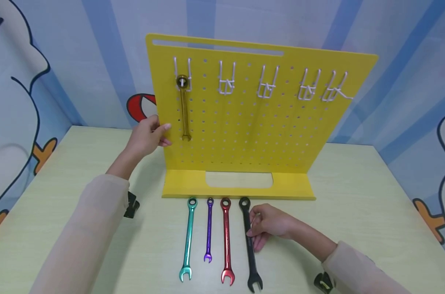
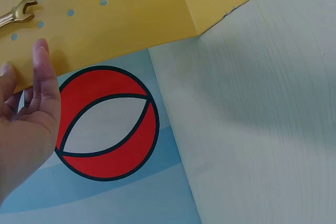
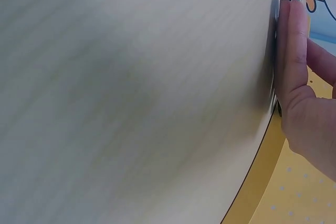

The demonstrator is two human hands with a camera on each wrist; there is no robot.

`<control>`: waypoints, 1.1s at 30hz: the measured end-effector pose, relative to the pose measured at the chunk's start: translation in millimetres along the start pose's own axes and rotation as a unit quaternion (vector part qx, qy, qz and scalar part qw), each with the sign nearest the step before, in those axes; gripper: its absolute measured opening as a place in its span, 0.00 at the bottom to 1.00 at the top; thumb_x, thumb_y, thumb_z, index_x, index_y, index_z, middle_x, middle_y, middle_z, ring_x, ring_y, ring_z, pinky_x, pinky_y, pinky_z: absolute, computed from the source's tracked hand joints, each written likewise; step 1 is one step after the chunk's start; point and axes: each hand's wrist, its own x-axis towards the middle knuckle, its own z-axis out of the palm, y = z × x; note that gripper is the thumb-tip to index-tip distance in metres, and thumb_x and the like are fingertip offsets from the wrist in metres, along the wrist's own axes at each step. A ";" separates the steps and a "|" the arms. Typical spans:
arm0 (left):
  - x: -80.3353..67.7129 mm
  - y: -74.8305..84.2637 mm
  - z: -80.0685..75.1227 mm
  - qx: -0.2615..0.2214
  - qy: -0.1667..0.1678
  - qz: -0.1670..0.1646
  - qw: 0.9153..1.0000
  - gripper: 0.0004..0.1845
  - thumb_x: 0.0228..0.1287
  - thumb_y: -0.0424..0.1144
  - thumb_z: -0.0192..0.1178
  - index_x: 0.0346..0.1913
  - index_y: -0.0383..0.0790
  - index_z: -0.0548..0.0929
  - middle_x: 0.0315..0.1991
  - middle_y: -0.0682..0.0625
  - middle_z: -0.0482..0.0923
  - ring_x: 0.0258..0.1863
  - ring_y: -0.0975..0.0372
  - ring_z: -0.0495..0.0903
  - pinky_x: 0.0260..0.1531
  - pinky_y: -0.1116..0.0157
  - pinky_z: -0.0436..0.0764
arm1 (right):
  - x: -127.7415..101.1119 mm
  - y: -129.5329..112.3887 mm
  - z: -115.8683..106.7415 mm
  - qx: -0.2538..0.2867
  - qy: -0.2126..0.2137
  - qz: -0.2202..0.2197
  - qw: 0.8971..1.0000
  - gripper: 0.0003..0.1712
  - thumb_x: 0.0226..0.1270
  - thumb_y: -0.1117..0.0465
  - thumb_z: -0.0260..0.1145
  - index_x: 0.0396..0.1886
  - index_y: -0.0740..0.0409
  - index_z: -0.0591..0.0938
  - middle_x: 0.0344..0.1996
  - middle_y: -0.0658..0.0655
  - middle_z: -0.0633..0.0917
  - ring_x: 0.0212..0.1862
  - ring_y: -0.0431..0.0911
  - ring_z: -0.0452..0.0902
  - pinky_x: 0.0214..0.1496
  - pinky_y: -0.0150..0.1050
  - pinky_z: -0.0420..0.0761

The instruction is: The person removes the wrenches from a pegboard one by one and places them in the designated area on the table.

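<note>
A yellow pegboard (image 1: 244, 122) stands upright on the table, and a gold combination wrench (image 1: 184, 110) hangs from its leftmost hook. My left hand (image 1: 146, 136) grips the board's left edge beside that wrench; the left wrist view shows the left hand (image 2: 34, 98) at the edge too. On the table in front lie a teal wrench (image 1: 189, 241), a small purple wrench (image 1: 209, 230), a red wrench (image 1: 227, 241) and a black wrench (image 1: 250, 249). With thumb and fingers, my right hand (image 1: 268, 223) pinches the black wrench around its middle. It still lies along the tabletop.
Several white wire hooks (image 1: 227, 83) line the upper board, the rightmost one (image 1: 334, 92) with a prong sticking out sideways. A yellow base (image 1: 292, 185) with a cutout supports the board. Behind the pale table (image 1: 354, 196) hangs a blue striped cartoon backdrop (image 1: 266, 20).
</note>
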 end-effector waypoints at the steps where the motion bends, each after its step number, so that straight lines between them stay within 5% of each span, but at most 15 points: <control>1: 0.0 -0.1 0.0 -0.001 0.000 0.000 1.000 0.16 0.69 0.45 0.47 0.33 0.34 0.63 0.31 0.41 0.70 0.32 0.54 0.83 0.29 0.69 0.82 | 0.1 -0.1 0.0 -0.002 0.001 0.001 1.000 0.10 0.56 0.78 0.59 0.36 0.72 0.68 0.20 0.64 0.81 0.20 0.51 0.81 0.26 0.45 0.83; 33: -0.3 0.8 -0.2 0.001 -0.001 0.000 1.000 0.16 0.69 0.44 0.47 0.32 0.34 0.62 0.31 0.41 0.69 0.32 0.54 0.83 0.29 0.69 0.82 | 1.0 1.9 -2.6 -0.038 0.028 -0.011 0.999 0.09 0.58 0.74 0.61 0.33 0.71 0.69 0.18 0.63 0.80 0.20 0.54 0.81 0.23 0.46 0.83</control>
